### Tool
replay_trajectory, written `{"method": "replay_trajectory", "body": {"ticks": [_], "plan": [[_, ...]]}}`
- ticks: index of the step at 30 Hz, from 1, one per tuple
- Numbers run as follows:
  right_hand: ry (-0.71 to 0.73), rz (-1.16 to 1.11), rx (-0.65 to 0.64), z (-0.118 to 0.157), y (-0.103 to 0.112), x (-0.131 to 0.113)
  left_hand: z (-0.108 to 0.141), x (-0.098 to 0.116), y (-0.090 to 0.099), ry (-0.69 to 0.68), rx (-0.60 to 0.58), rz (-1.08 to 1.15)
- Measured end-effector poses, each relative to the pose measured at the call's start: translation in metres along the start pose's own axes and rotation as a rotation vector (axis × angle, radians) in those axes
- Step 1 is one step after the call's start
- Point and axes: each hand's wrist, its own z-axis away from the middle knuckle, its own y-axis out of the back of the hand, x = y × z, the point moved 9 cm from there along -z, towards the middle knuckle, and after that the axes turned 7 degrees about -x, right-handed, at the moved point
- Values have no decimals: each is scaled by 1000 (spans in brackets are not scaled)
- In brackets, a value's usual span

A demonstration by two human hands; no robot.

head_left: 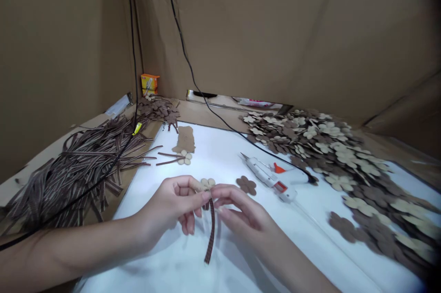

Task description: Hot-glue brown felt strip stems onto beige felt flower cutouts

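Between the fingers of my left hand [184, 203] is a beige felt flower [207, 183], pinched at its lower edge. A dark brown ribbon strip with light stitching [211, 233] hangs down from it. My right hand [241, 210] has its fingertips closed at the top of this ribbon, right against the flower. A brown flower cutout [246, 185] lies just beyond my right hand. The white hot glue gun [270, 176] with an orange trigger rests on its side to the right. Farther off, another beige flower with ribbon tails [185, 157] lies near a brown cardboard scrap [185, 139].
A large heap of ribbon strips [79, 169] covers the left side. Brown and beige flower cutouts [337, 146] pile up on the right. A black cable [193, 72] runs down to the glue gun. An orange box [150, 84] stands in the back corner by cardboard walls [275, 31].
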Motion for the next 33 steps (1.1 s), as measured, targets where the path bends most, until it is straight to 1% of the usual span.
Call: {"method": "replay_trajectory", "body": {"ticks": [2, 4, 7, 13, 18, 24, 29, 33], "plan": [[41, 43, -16, -2, -9, -5, 0, -1, -3, 8, -17, 2], [79, 58, 2, -4, -12, -9, 1, -2, -5, 21, -23, 8], [34, 86, 22, -4, -10, -7, 2, -2, -5, 23, -13, 18], [-35, 111, 3, 0, -7, -9, 4, -1, -3, 6, 8, 30], [-86, 8, -24, -4, -12, 1, 4, -3, -1, 24, 32, 17], [-166, -197, -102, -11, -19, 22, 3, -5, 5, 45, 96, -1], [-171, -319, -145, -13, -23, 24, 2, 1, 13, -10, 163, -75], [-161, -375, -169, -13, -26, 25, 0, 3, 14, -21, 162, -109]]}}
